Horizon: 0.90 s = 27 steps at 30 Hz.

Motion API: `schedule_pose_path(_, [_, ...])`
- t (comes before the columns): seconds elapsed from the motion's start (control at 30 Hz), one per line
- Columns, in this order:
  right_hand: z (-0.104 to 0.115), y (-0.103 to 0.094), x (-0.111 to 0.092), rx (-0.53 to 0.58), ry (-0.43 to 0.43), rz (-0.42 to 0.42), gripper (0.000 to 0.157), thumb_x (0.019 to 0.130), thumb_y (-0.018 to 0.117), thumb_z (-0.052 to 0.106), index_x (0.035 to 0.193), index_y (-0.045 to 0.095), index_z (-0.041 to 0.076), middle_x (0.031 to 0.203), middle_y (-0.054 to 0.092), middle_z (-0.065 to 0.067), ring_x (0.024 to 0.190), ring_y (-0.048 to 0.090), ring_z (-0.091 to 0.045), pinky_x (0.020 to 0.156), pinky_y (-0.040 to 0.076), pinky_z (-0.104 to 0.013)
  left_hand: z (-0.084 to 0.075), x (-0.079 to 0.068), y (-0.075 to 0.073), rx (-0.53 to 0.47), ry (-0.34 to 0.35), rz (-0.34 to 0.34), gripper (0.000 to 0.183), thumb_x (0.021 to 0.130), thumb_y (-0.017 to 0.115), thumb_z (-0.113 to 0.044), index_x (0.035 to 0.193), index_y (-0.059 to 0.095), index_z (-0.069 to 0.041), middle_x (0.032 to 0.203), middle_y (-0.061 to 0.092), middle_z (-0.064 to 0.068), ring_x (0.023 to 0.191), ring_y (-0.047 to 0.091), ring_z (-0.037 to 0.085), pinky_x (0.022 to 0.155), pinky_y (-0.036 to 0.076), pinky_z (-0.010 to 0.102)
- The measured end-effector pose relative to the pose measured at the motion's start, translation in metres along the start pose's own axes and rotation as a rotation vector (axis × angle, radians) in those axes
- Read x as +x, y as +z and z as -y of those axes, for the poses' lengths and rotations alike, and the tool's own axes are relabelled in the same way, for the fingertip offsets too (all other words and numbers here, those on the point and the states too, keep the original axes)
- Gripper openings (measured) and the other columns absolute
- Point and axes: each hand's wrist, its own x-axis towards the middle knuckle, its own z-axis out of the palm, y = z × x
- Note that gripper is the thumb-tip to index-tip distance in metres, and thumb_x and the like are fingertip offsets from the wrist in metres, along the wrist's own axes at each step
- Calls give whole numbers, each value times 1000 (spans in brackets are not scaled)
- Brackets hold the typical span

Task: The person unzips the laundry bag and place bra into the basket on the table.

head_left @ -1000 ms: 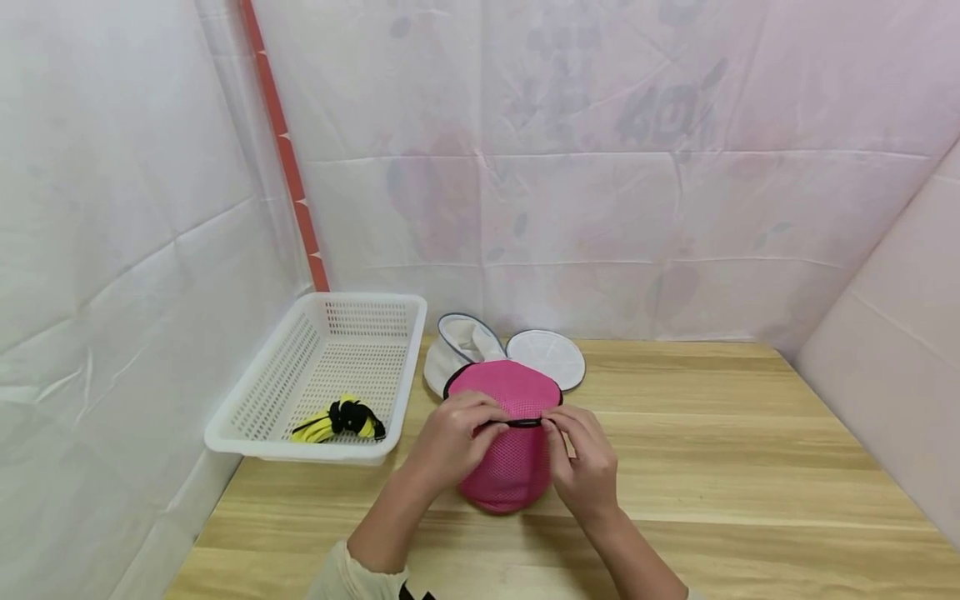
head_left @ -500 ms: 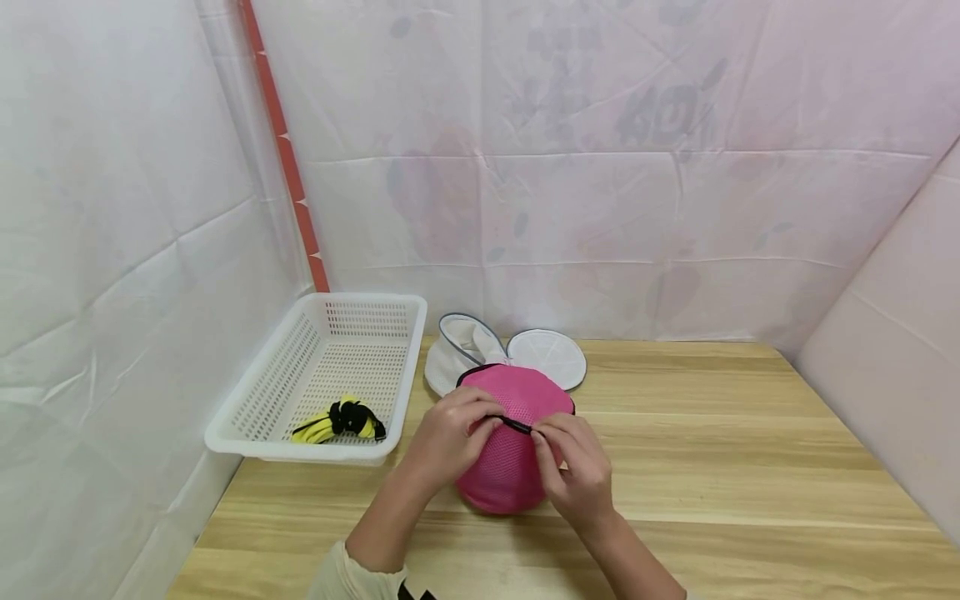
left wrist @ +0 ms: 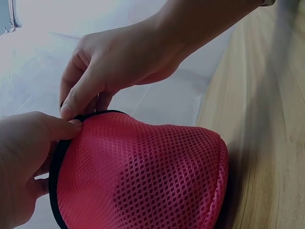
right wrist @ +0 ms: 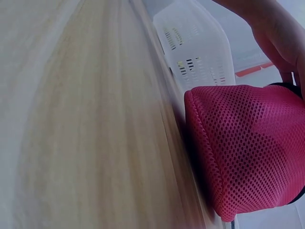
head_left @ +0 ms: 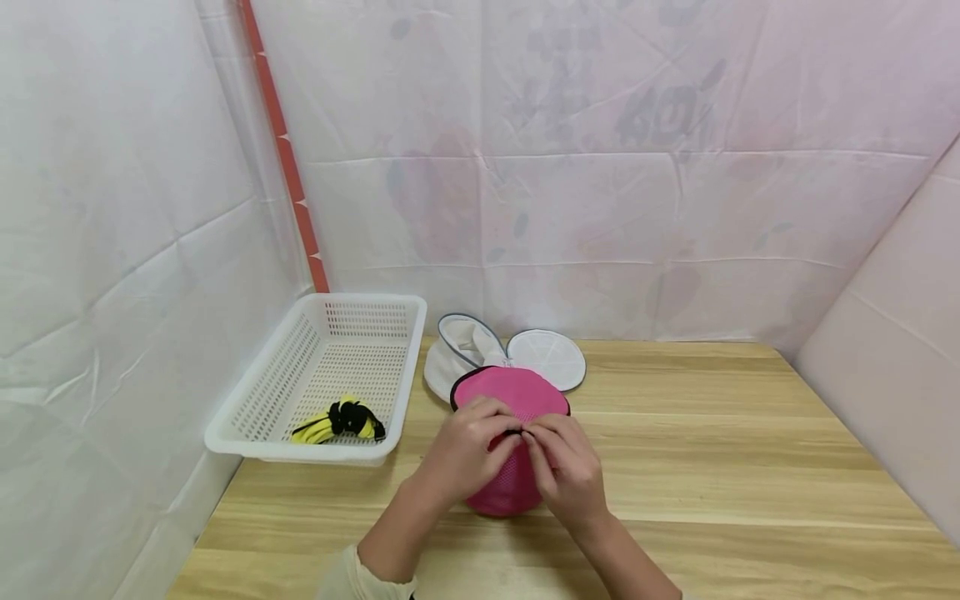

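A pink mesh laundry bag (head_left: 512, 385) with black edging stands on the table in front of me, its top flap tilted up at the back. My left hand (head_left: 467, 446) pinches the black edge at the front of the opening. Right beside it, my right hand (head_left: 572, 468) pinches the same edge, fingertips almost meeting the left ones. The left wrist view shows the bag's mesh side (left wrist: 157, 171) and both hands at its dark rim. Fingers cover whatever small part lies between them. In the right wrist view, the bag's base (right wrist: 209, 152) rests on the wood.
Left of the bag stands a white perforated basket (head_left: 408, 367) holding a yellow and black bundle (head_left: 339, 420). Behind the bag lies a white fabric bag (head_left: 444, 367) with blue-grey trim, its round lid (head_left: 547, 358) folded out. White sheeting (head_left: 600, 208) hangs behind the wooden table (head_left: 750, 467).
Both hands have drawn together along the black edge, so the gap between their fingertips has nearly closed. The pink bag has shifted and turned slightly; the basket and white bag stay put.
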Motion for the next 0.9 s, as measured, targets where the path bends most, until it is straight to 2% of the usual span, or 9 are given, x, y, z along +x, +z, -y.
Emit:
schedule_pose_path(0.17, [-2,-1,-2,-40,9,30,23,99,58,11,89,69,-6,87,64,-13,81,59,-24,78,52,-21,1,-1,1,-13,-1,11,10,85,77,-14,95,78,-12,92,66,-6,89,59,8,80,50,16])
schedule_pose_path(0.43, [-7,-2,-2,-55,11,8,23,99,57,10,88,69,-7,86,65,-14,78,60,-26,75,52,-23,6,-1,0,-61,6,18,8,86,76,-13,94,78,-11,91,66,-6,88,59,8,79,50,16])
schedule_pose_path(0.67, [-11,-5,-3,-91,49,0,26,100,56,13,88,69,-6,87,66,-14,80,62,-26,78,51,-23,8,-2,-3,-99,-28,1,5,84,77,-10,90,77,-11,88,66,-6,86,58,8,76,50,16])
schedule_pose_path(0.9, [-11,-7,1,-82,36,-33,25,98,59,12,87,69,-8,85,66,-16,78,62,-27,80,52,-21,11,-2,-6,-108,-55,0,6,85,77,-11,91,77,-12,90,66,-7,87,59,6,77,51,17])
